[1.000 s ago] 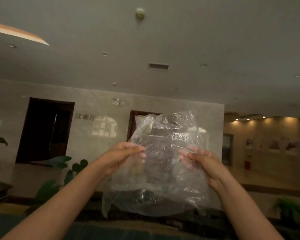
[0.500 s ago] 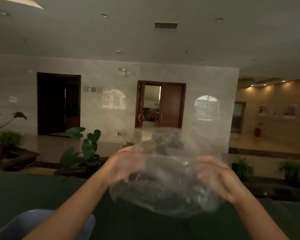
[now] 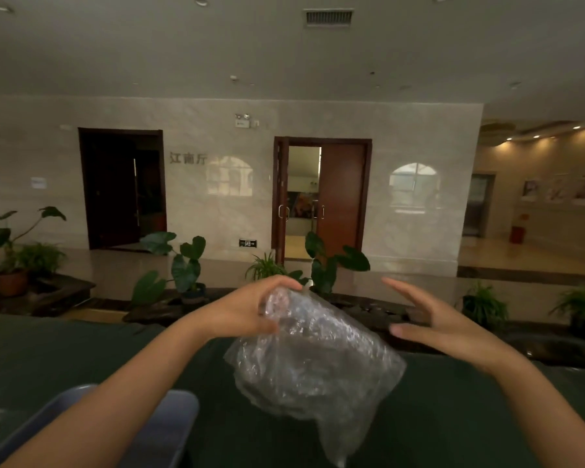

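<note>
Up front, the left hand (image 3: 250,310) pinched the bag (image 3: 311,363) by its top corner, so it hung above the green table (image 3: 81,349). The right hand (image 3: 443,325) was spread beside it, not touching. It would do best to catch the loose edge opposite and keep the film taut. The wall sign (image 3: 188,158) read 江南厅.

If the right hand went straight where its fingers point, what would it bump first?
Probably the clear plastic bag, gripped at its top by the left hand. The open right hand aims its fingers left toward it, but depth is hard to judge.
</note>
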A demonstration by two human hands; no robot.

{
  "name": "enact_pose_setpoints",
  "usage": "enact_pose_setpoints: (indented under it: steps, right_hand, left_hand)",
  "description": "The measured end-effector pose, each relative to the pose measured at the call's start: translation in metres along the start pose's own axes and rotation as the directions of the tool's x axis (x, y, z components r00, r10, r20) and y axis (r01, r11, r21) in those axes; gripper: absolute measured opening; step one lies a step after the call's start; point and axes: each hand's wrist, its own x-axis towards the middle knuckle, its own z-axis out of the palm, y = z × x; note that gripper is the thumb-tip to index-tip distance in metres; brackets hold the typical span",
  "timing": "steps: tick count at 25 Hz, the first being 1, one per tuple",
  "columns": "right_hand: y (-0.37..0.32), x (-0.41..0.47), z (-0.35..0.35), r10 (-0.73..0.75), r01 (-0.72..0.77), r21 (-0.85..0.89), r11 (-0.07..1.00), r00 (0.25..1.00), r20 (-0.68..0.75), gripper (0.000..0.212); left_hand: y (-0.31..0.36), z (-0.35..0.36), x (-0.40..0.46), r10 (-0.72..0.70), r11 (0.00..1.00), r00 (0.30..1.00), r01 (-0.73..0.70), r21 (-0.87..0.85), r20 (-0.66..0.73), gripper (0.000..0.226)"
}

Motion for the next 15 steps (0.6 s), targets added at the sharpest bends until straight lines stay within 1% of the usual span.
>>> enact_pose_setpoints:
  steps: [1,2,3,4,5,6,7,8,9,10,11,12,13,14,15]
  right_hand:
    - [-0.008,0.007,0.008,0.0,-0.001,-0.07,0.998,1.0,-0.012,0.076]
    - [-0.015,0.015,0.018,0.007,-0.003,-0.101,0.995,0.999,0.031,0.081]
    - [-0.019,0.022,0.029,0.003,0.006,-0.097,0.995,0.996,0.093,0.077]
    - [-0.018,0.028,0.039,-0.008,0.017,-0.062,0.998,0.991,0.13,0.061]
    - [-0.018,0.031,0.049,-0.013,0.015,-0.015,1.0,0.996,0.093,0.04]
    - [-0.015,0.033,0.056,0.007,-0.007,0.045,0.999,1.0,-0.007,0.025]
    - [-0.009,0.034,0.062,0.052,-0.036,0.127,0.991,0.99,-0.129,0.02]
    - [-0.004,0.035,0.068,0.115,-0.058,0.246,0.968,0.968,-0.223,0.022]
    - [0.001,0.035,0.072,0.172,-0.057,0.389,0.92,0.949,-0.266,0.026]
    - [0.005,0.036,0.077,0.217,-0.043,0.538,0.842,0.939,-0.265,0.03]
    - [0.01,0.037,0.08,0.256,-0.036,0.665,0.746,0.937,-0.236,0.036]
    - [0.014,0.038,0.08,0.289,-0.044,0.759,0.65,0.938,-0.193,0.042]
    - [0.017,0.039,0.08,0.313,-0.067,0.819,0.57,0.939,-0.141,0.047]
    - [0.02,0.039,0.08,0.321,-0.094,0.857,0.507,0.943,-0.087,0.052]
    - [0.023,0.039,0.081,0.312,-0.11,0.883,0.456,0.949,-0.043,0.054]
  left_hand:
    - [0.005,0.005,0.002,0.03,0.999,0.999,-0.031,0.033,0.025,0.07]
    - [0.011,0.01,0.006,0.062,0.997,0.997,-0.064,0.037,0.045,0.074]
    - [0.016,0.016,0.009,0.097,0.995,0.995,-0.097,0.018,0.033,0.08]
    - [0.02,0.022,0.012,0.11,0.994,0.993,-0.11,-0.002,-0.046,0.087]
    - [0.022,0.028,0.014,0.074,0.996,0.977,-0.081,-0.029,-0.201,0.094]
    - [0.022,0.036,0.014,-0.023,0.997,0.925,-0.008,-0.08,-0.38,0.105]
    - [0.019,0.044,0.013,-0.154,0.984,0.851,0.088,-0.154,-0.501,0.118]
    - [0.014,0.053,0.012,-0.288,0.952,0.805,0.179,-0.25,-0.519,0.13]
    - [0.007,0.063,0.009,-0.411,0.891,0.801,0.25,-0.38,-0.435,0.138]
    - [-0.002,0.071,0.006,-0.49,0.794,0.823,0.287,-0.535,-0.286,0.142]
    - [-0.008,0.078,0.002,-0.498,0.666,0.859,0.292,-0.687,-0.118,0.142]
    - [-0.01,0.083,-0.001,-0.442,0.538,0.897,0.275,-0.797,0.012,0.138]
    - [-0.012,0.085,-0.003,-0.385,0.454,0.922,0.23,-0.861,0.043,0.133]
    - [-0.013,0.085,-0.002,-0.365,0.415,0.931,0.155,-0.897,-0.008,0.129]
    - [-0.014,0.086,0.0,-0.373,0.416,0.923,0.073,-0.906,-0.097,0.127]
